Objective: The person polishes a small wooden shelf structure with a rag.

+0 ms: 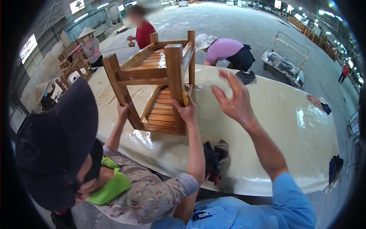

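My right hand is raised over the table with its fingers apart and nothing in it. To its left, apart from it, is a varnished wooden table-like piece with a slatted lower shelf, tilted above the covered table. A co-worker's two hands grip its legs, and something small and yellow shows by one of them. My left forearm shows in part behind the co-worker's sleeve; my left hand is hidden.
A pale, glossy sheet covers the long table. Dark rags lie at its near edge, other cloths at the right. The co-worker in a dark cap stands close on my left. A person in purple bends beyond the table, near a trolley.
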`<control>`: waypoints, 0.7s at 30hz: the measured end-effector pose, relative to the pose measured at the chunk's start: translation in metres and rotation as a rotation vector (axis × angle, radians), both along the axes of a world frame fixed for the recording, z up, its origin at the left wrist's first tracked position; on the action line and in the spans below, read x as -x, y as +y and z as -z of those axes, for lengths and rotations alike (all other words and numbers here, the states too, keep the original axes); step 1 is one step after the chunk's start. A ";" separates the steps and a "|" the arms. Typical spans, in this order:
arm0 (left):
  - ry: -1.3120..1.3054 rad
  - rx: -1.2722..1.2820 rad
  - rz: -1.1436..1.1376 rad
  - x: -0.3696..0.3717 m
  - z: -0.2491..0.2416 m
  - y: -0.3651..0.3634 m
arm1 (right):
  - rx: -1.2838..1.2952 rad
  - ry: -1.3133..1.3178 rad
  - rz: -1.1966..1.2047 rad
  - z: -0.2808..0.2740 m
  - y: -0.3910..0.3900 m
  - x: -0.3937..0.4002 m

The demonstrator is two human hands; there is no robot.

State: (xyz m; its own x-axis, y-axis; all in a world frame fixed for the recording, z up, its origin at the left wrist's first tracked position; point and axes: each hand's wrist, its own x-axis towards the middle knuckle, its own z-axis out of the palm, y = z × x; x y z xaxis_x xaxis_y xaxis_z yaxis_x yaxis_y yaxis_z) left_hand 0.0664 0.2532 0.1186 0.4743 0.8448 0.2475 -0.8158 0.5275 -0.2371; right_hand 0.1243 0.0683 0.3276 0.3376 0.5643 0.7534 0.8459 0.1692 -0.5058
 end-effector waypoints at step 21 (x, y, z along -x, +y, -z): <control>-0.894 0.608 0.531 -0.018 0.064 -0.130 | 0.734 -0.147 0.116 -0.033 0.046 0.019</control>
